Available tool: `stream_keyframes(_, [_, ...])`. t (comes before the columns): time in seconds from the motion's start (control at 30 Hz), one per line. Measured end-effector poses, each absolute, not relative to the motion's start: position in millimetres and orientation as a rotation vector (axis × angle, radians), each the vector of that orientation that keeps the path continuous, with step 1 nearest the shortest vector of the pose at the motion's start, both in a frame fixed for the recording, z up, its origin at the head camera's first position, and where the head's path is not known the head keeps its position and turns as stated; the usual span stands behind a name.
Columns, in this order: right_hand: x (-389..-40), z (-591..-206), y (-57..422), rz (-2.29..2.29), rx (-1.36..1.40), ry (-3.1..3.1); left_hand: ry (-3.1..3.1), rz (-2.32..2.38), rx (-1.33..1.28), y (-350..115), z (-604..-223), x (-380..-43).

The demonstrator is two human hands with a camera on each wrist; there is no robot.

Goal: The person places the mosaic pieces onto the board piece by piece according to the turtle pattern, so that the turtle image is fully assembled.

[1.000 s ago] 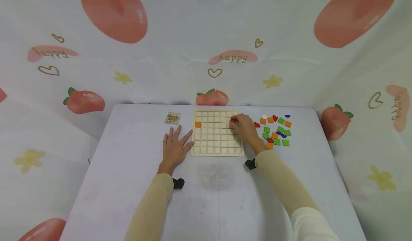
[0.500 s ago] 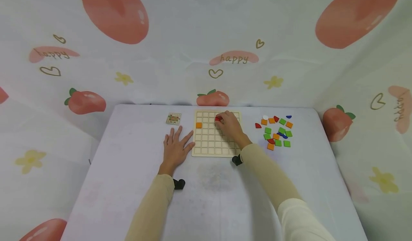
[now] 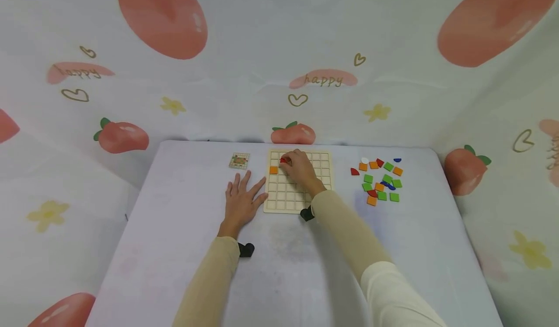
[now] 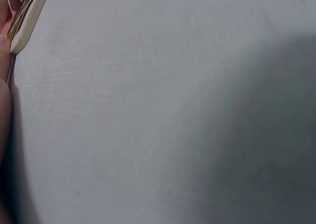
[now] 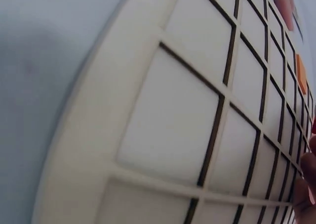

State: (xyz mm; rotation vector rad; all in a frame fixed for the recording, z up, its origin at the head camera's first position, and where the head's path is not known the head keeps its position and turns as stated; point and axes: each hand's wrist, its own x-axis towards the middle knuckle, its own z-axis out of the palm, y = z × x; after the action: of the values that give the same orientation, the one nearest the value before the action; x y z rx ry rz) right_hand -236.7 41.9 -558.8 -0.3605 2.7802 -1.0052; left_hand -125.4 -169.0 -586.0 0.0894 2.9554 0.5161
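A pale wooden grid board (image 3: 279,204) lies flat on the table, with an orange square tile (image 3: 273,170) in a cell of its left column. Over the upper left of the board, my right hand (image 3: 299,168) pinches a red piece (image 3: 283,160) between thumb and fingertips, one column over from the orange tile and slightly higher. Its fingers partly cover the red piece; in the right wrist view just a sliver of red shows at the right edge. My left hand (image 3: 241,202) rests spread on the table, thumb at the board's left edge.
Right of the board lie scattered loose pieces: green squares (image 3: 382,196), orange squares (image 3: 371,201), red quarter-rounds (image 3: 354,171), blue half-rounds (image 3: 397,160) and a white disc (image 3: 364,160). A small patterned card (image 3: 239,160) lies beyond my left hand. A printed cloth (image 3: 244,99) hangs behind the table.
My right hand has carried the red piece leftward across the board, from its right side to near the orange tile. The left hand has stayed in place. The head view has shifted slightly.
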Motion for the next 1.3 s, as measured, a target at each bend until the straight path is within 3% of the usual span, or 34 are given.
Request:
stream_keyframes(0.77, [-232.5, -556.8, 37.6, -0.901, -0.322, 2.785, 2.973, 0.489, 0.1, -168.3, -586.6, -124.6])
stream_keyframes(1.3, [-215.9, -541.5, 61.0, -0.381, -0.648, 2.961, 2.975, 0.449, 0.072, -166.5, -588.0, -124.7])
